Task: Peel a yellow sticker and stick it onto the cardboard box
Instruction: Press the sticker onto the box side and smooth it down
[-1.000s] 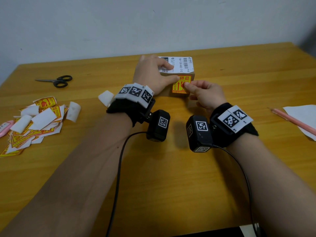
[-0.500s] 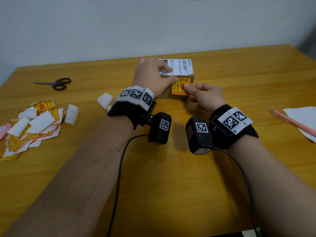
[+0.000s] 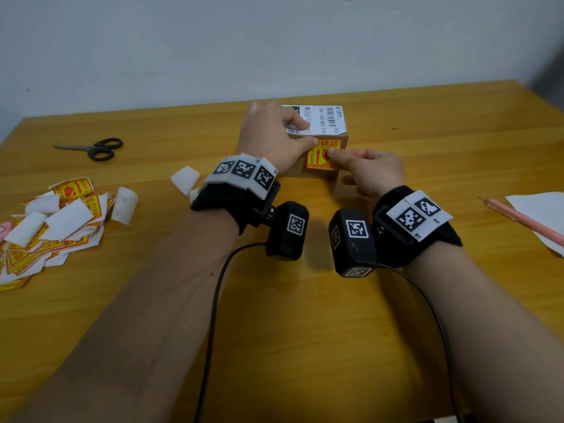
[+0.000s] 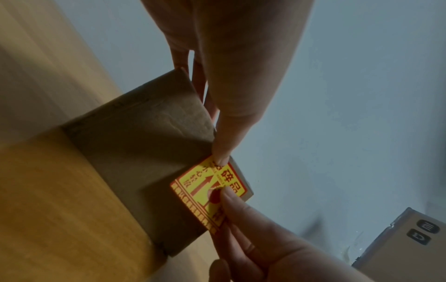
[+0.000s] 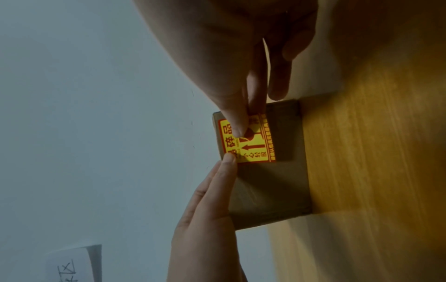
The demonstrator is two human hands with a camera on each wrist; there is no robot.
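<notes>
A small cardboard box (image 3: 341,137) with a white shipping label on top stands at the far middle of the wooden table (image 3: 305,331). A yellow sticker (image 3: 320,155) with red print lies against its front face. In the right wrist view the sticker (image 5: 251,150) casts a shadow on the box (image 5: 270,190), so its lower edge stands a little off. My left hand (image 3: 274,138) grips the box, fingers over the top and thumb on the sticker's upper left corner (image 4: 220,158). My right hand (image 3: 366,172) pinches the sticker's right part between thumb and forefinger.
Black scissors (image 3: 91,148) lie at the far left. A pile of yellow stickers and white backings (image 3: 52,227) covers the left edge, and one curled backing (image 3: 184,180) lies beside my left wrist. A pink pencil (image 3: 525,221) and white paper (image 3: 540,206) sit at the right.
</notes>
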